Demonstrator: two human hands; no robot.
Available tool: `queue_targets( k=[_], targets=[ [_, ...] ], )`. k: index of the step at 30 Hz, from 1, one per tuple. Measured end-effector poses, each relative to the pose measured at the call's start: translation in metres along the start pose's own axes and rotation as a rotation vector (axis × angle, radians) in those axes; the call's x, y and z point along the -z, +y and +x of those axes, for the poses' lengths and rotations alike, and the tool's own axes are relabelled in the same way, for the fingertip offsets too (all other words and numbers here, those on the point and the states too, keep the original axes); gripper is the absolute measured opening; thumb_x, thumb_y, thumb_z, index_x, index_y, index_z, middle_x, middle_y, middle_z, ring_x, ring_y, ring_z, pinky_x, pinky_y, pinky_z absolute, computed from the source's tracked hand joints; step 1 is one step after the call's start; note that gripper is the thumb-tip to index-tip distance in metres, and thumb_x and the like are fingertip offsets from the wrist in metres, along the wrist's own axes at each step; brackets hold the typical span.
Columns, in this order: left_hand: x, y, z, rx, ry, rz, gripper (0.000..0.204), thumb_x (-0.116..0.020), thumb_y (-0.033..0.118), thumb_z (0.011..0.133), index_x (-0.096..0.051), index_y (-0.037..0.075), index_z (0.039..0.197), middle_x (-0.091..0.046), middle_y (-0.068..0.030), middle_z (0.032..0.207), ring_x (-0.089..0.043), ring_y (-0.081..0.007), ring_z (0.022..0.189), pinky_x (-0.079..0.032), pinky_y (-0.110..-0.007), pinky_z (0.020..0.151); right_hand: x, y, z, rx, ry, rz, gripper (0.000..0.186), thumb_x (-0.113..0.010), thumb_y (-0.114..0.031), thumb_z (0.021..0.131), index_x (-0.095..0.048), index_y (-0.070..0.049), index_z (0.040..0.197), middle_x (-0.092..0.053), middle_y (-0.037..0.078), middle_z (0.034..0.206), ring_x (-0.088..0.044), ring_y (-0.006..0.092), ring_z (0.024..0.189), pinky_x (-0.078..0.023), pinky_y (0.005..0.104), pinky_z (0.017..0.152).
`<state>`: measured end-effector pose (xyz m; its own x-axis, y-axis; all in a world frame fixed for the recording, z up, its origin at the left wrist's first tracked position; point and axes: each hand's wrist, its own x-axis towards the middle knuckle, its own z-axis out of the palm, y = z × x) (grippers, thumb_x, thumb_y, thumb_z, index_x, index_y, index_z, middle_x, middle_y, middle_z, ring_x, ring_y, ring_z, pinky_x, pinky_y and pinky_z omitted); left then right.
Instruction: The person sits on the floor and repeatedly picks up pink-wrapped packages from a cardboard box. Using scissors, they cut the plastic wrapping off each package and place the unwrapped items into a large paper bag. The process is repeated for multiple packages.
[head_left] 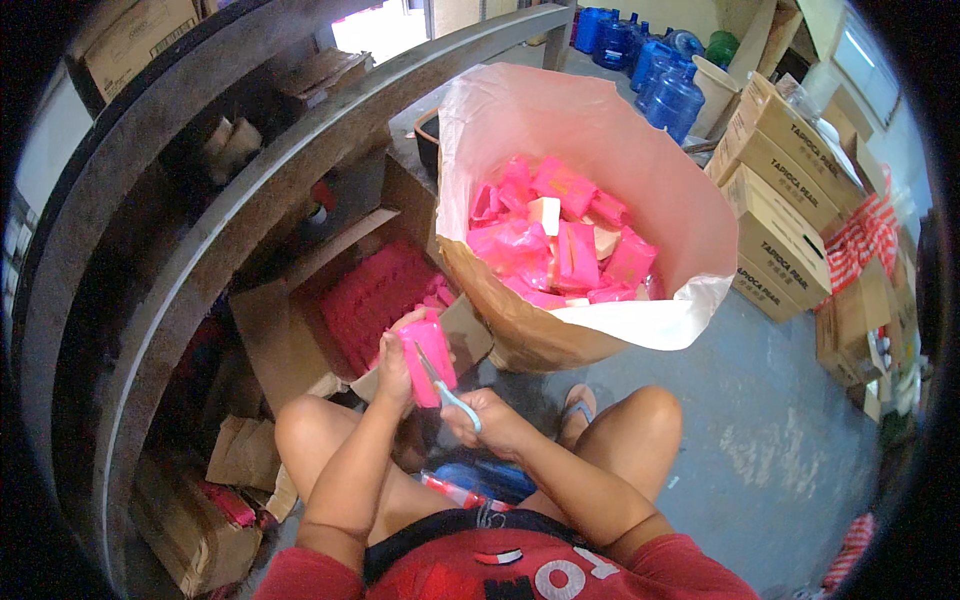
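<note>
My left hand [394, 368] grips a bright pink wrapped packet [438, 338] above my lap. In my right hand [492, 422] is a pair of scissors [460, 405] with light blue handles, its blades lying against the packet's face. Whether the blades have cut the wrapper, I cannot tell. Ahead stands a large open sack [690, 235], brown outside and pale inside, holding many pink packets [578, 255] and a few pale blocks [545, 214]. Beside my left knee, an open carton [268, 335] contains rows of pink packets [368, 305].
A metal rack [215, 225] curves along the left. Blue water jugs [670, 100] stand at the back. Stacked cardboard boxes [775, 250] and red-striped bags [862, 245] line the right. A torn carton [190, 520] lies at lower left.
</note>
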<state>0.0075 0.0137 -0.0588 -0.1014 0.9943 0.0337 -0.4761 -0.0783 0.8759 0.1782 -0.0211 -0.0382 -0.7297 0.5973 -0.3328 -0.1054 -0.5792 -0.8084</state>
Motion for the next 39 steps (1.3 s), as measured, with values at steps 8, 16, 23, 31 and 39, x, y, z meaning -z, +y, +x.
queue_targets(
  k=[8, 16, 23, 31, 39],
  targets=[
    [-0.026, 0.075, 0.006, -0.197, 0.122, -0.18, 0.082, -0.035, 0.076, 0.084, -0.046, 0.005, 0.124, -0.059, -0.0098, 0.084, -0.06, -0.0216, 0.069, -0.054, -0.035, 0.063, 0.002, -0.029, -0.019, -0.079, -0.289, -0.439, 0.026, -0.066, -0.029, 0.089, -0.061, -0.008, 0.075, -0.053, -0.003, 0.066, -0.047, 0.0064, 0.06, -0.038, 0.0236, 0.056],
    [-0.128, 0.176, 0.079, -0.664, -0.109, 0.086, 0.074, -0.045, 0.066, 0.089, -0.045, 0.003, 0.128, -0.058, -0.0106, 0.096, -0.061, -0.0207, 0.083, -0.053, -0.034, 0.074, 0.003, -0.044, -0.043, 0.073, -0.218, -0.777, 0.05, -0.068, -0.052, 0.082, -0.063, -0.002, 0.077, -0.053, 0.002, 0.065, -0.048, 0.0129, 0.065, -0.039, 0.0322, 0.059],
    [-0.222, 0.153, 0.185, -0.677, -0.251, 1.131, 0.039, -0.07, 0.035, 0.083, -0.051, 0.001, 0.092, -0.058, -0.0115, 0.086, -0.056, -0.0202, 0.079, -0.046, -0.032, 0.073, 0.009, -0.046, -0.051, 0.19, -0.148, -0.831, 0.06, -0.067, -0.059, 0.079, -0.062, 0.0, 0.071, -0.052, 0.011, 0.061, -0.048, 0.0185, 0.061, -0.04, 0.0369, 0.058],
    [-0.222, 0.119, 0.209, -0.95, -0.37, 1.71, 0.049, -0.077, 0.042, 0.071, -0.055, -0.001, 0.081, -0.057, -0.0156, 0.082, -0.058, -0.0362, 0.075, -0.046, -0.044, 0.067, 0.015, -0.056, -0.071, 0.243, -0.1, -0.801, 0.065, -0.068, -0.062, 0.076, -0.06, 0.002, 0.066, -0.051, 0.013, 0.055, -0.047, 0.0232, 0.053, -0.039, 0.0403, 0.054],
    [-0.228, 0.138, 0.219, -0.986, -0.225, 1.733, 0.044, -0.072, 0.043, 0.076, -0.065, -0.001, 0.069, -0.06, -0.0117, 0.087, -0.062, -0.0312, 0.075, -0.049, -0.042, 0.065, 0.009, -0.064, -0.074, 0.252, -0.133, -0.842, 0.058, -0.067, -0.057, 0.079, -0.061, -0.001, 0.071, -0.054, 0.012, 0.059, -0.048, 0.0201, 0.056, -0.04, 0.0384, 0.056]
  ],
)
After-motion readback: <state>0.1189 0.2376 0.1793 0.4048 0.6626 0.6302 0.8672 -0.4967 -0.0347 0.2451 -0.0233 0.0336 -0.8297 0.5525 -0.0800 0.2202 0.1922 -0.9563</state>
